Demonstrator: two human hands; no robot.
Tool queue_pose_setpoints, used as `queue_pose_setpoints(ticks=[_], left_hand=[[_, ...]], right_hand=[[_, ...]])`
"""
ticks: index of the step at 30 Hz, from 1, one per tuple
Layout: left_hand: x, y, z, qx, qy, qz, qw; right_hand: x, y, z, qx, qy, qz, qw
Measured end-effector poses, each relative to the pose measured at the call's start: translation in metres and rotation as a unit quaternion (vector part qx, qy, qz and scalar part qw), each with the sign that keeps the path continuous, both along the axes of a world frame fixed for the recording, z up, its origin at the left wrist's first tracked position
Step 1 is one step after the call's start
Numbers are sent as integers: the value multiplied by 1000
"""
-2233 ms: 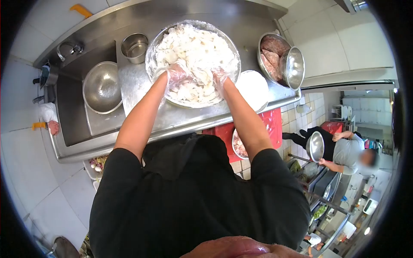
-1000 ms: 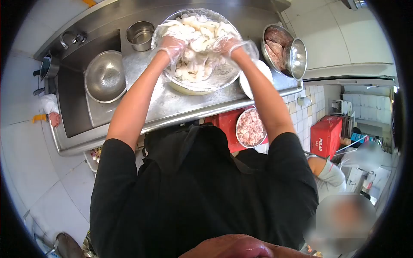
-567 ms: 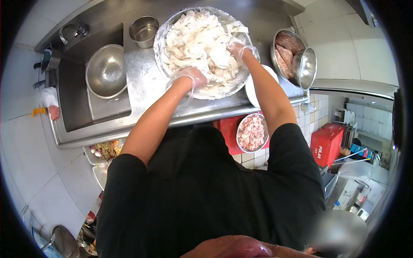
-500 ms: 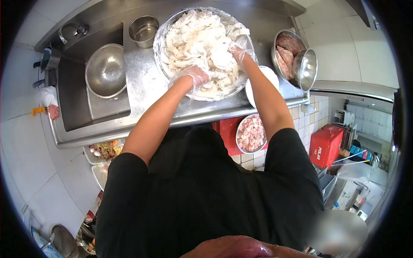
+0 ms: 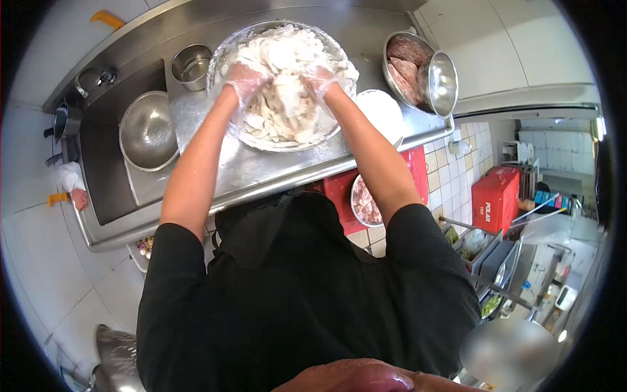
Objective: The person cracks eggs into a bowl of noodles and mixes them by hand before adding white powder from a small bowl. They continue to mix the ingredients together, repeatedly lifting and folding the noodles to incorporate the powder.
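A wide metal bowl [image 5: 292,147] on the steel counter is heaped with pale strips coated in white powder [image 5: 277,121], perhaps meat. Both my hands wear clear plastic gloves and are in the heap. My left hand [image 5: 248,81] grips coated strips at the left side of the pile, its fingertips buried. Opposite it, my right hand [image 5: 319,80] is closed round more strips, fingers partly hidden by them. Between the hands the strips are smeared by motion. White powder coats the bowl's inner rim.
Left of the bowl are a small metal pot [image 5: 191,67] and a sink [image 5: 98,176] with a metal bowl [image 5: 149,130]. To the right stand a white round container [image 5: 380,116] and a bowl of raw meat [image 5: 406,68]. Below the counter, another bowl holds cut meat [image 5: 366,204].
My left hand has moved up and inward from the bowl's near side, and the right now sits closer to it. The pile has been gathered up and turned. The camera view has shifted.
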State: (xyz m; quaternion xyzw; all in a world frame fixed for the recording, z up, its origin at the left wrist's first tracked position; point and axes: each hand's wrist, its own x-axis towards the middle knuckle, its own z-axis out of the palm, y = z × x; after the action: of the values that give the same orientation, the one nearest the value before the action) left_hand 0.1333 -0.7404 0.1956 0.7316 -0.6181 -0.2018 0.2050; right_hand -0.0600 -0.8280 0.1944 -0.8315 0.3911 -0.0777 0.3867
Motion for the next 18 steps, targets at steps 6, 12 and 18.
queue_pose_setpoints(ticks=[6, 12, 18], left_hand=[[-1, 15, 67, 155, -132, -27, 979], [-35, 58, 84, 257, -161, -38, 952], [-51, 71, 63, 280, -203, -48, 937]], right_hand=[[-6, -16, 85, -189, 351, 192, 897], [-64, -69, 52, -194, 70, 178, 962], [-91, -42, 49, -173, 138, 67, 973]])
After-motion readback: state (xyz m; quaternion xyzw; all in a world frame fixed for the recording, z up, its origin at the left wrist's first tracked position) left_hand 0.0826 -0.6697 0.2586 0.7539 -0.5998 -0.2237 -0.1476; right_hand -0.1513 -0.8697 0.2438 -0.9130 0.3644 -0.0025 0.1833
